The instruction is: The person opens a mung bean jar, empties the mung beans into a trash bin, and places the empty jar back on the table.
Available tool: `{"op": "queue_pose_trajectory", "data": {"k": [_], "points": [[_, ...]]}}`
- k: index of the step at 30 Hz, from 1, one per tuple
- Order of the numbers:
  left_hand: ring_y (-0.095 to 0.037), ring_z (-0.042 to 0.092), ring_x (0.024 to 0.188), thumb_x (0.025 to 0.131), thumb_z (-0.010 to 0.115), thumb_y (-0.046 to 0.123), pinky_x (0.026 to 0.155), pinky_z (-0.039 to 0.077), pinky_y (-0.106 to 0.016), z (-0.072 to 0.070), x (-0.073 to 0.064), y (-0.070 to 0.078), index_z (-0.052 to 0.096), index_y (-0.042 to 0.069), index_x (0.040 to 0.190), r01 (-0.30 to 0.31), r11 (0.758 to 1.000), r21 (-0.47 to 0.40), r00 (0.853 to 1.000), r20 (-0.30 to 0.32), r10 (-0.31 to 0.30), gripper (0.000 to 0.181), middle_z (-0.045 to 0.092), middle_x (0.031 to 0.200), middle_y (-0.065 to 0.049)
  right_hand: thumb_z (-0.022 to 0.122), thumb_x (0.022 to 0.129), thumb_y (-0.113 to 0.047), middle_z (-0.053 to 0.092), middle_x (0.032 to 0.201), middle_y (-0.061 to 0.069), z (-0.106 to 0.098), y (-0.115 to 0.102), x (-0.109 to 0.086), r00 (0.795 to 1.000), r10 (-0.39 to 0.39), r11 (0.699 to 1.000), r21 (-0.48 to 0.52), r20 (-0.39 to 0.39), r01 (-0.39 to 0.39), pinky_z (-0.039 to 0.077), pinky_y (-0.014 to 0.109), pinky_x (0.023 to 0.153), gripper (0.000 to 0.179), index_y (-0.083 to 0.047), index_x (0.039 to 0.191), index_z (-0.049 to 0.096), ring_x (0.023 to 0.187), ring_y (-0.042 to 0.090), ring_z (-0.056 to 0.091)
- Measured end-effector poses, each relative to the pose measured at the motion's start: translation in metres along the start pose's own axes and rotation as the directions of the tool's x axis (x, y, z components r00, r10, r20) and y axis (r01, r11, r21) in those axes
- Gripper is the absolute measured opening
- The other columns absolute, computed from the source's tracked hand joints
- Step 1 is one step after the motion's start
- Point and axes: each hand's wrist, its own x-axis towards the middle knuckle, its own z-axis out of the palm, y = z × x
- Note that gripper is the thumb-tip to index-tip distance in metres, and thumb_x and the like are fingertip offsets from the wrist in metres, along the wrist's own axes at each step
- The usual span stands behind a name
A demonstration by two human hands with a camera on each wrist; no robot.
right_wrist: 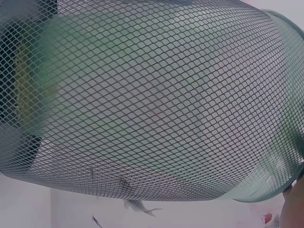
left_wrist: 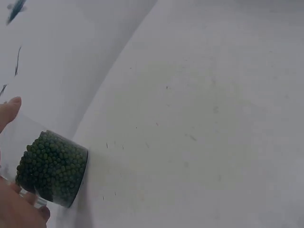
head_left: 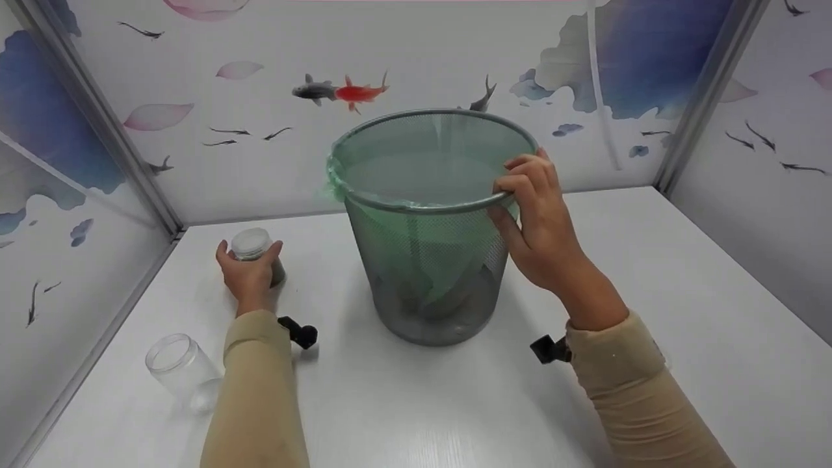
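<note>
My left hand (head_left: pixel 250 279) grips a clear jar with a whitish lid (head_left: pixel 251 242), thumb and fingers on opposite sides just below the lid. Through its wall in the left wrist view, small green beans (left_wrist: pixel 52 166) fill the lower part, and the jar's base is close to the table. At the middle stands a grey mesh wastebasket (head_left: pixel 442 328) lined with a green plastic bag (head_left: pixel 422 162), folded over the rim at the left. My right hand (head_left: pixel 539 227) holds the basket's right rim, fingers over the top and thumb outside. Dark shapes show through the mesh near the bottom.
A clear, lidless jar (head_left: pixel 182 370) is at the front left, beside my left sleeve (head_left: pixel 257 396). White panels printed with fish and petals enclose the white table (head_left: pixel 403 403) at the back and sides. Black wrist mounts (head_left: pixel 299 333) stick out from both cuffs.
</note>
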Motion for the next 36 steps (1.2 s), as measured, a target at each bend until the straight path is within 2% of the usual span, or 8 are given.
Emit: {"op": "queue_pose_trajectory", "data": {"k": [4, 8, 15, 19, 25, 27, 33, 36], "points": [[-0.027, 0.026, 0.160, 0.091, 0.085, 0.020, 0.130, 0.021, -0.040, 0.002, -0.001, -0.003, 0.010, 0.018, 0.171, -0.008, 1.000, 0.008, 0.999, 0.045, 0.008, 0.110, 0.026, 0.174, -0.012, 0.060, 0.107, -0.011, 0.052, 0.114, 0.018, 0.000, 0.000, 0.000, 1.000, -0.004, 1.000, 0.004, 0.002, 0.004, 0.011, 0.064, 0.128, 0.012, -0.005, 0.112, 0.051, 0.130, 0.041, 0.047], [-0.027, 0.028, 0.159, 0.094, 0.081, 0.015, 0.130, 0.021, -0.039, 0.006, -0.002, -0.007, 0.017, 0.011, 0.170, -0.018, 1.000, -0.007, 0.998, 0.063, 0.019, 0.098, 0.031, 0.171, -0.013, 0.061, 0.105, -0.008, 0.053, 0.113, 0.018, -0.001, 0.000, 0.000, 1.000, -0.002, 1.000, 0.019, -0.010, 0.002, 0.012, 0.065, 0.127, 0.012, -0.005, 0.112, 0.052, 0.130, 0.040, 0.047], [-0.031, 0.030, 0.158, 0.093, 0.074, 0.005, 0.129, 0.024, -0.041, 0.010, -0.004, -0.010, 0.020, 0.006, 0.167, -0.022, 1.000, -0.001, 0.999, 0.035, 0.022, 0.092, 0.034, 0.169, -0.018, 0.062, 0.105, -0.008, 0.054, 0.112, 0.018, 0.001, -0.001, 0.001, 1.000, -0.009, 0.999, 0.035, -0.025, 0.010, 0.013, 0.065, 0.127, 0.012, -0.006, 0.112, 0.053, 0.129, 0.040, 0.048], [-0.031, 0.032, 0.157, 0.091, 0.073, 0.002, 0.128, 0.027, -0.041, 0.010, -0.006, -0.009, 0.023, 0.007, 0.167, -0.001, 1.000, -0.028, 0.999, 0.042, 0.002, 0.091, 0.036, 0.168, -0.017, 0.061, 0.105, -0.008, 0.053, 0.112, 0.018, 0.001, -0.001, 0.001, 1.000, -0.010, 0.999, 0.035, -0.020, 0.011, 0.013, 0.065, 0.127, 0.011, -0.006, 0.112, 0.053, 0.129, 0.040, 0.048], [-0.034, 0.038, 0.152, 0.090, 0.073, 0.005, 0.125, 0.033, -0.044, 0.008, -0.007, -0.009, 0.026, 0.005, 0.166, -0.002, 1.000, -0.002, 0.998, 0.061, 0.002, 0.089, 0.041, 0.164, -0.020, 0.059, 0.107, -0.009, 0.052, 0.114, 0.018, 0.001, -0.001, 0.001, 1.000, -0.007, 1.000, 0.007, 0.006, 0.007, 0.010, 0.063, 0.128, 0.011, -0.005, 0.113, 0.051, 0.130, 0.040, 0.047], [-0.034, 0.039, 0.151, 0.089, 0.073, 0.004, 0.124, 0.034, -0.045, 0.009, -0.007, -0.008, 0.026, 0.005, 0.166, 0.002, 1.000, -0.005, 0.998, 0.069, -0.002, 0.089, 0.041, 0.163, -0.020, 0.059, 0.108, -0.012, 0.052, 0.114, 0.018, 0.001, -0.001, 0.000, 1.000, -0.005, 1.000, 0.005, 0.007, 0.005, 0.010, 0.063, 0.128, 0.011, -0.005, 0.113, 0.051, 0.131, 0.040, 0.046], [-0.031, 0.038, 0.150, 0.088, 0.071, 0.002, 0.123, 0.035, -0.044, 0.016, -0.011, 0.001, 0.025, 0.007, 0.166, 0.070, 0.994, -0.082, 0.991, 0.117, -0.060, 0.091, 0.039, 0.163, -0.017, 0.057, 0.109, -0.014, 0.052, 0.115, 0.018, 0.000, -0.001, 0.000, 1.000, -0.003, 1.000, 0.010, 0.005, 0.003, 0.010, 0.062, 0.128, 0.011, -0.005, 0.113, 0.052, 0.131, 0.039, 0.046], [-0.031, 0.037, 0.152, 0.090, 0.074, 0.006, 0.124, 0.034, -0.044, 0.021, -0.016, 0.010, 0.024, 0.005, 0.166, 0.052, 0.996, -0.072, 0.990, 0.132, -0.042, 0.092, 0.038, 0.164, -0.017, 0.059, 0.108, -0.011, 0.053, 0.115, 0.018, -0.001, -0.001, 0.000, 1.000, -0.005, 1.000, 0.016, -0.005, 0.005, 0.010, 0.063, 0.128, 0.010, -0.005, 0.113, 0.053, 0.130, 0.039, 0.047]]}}
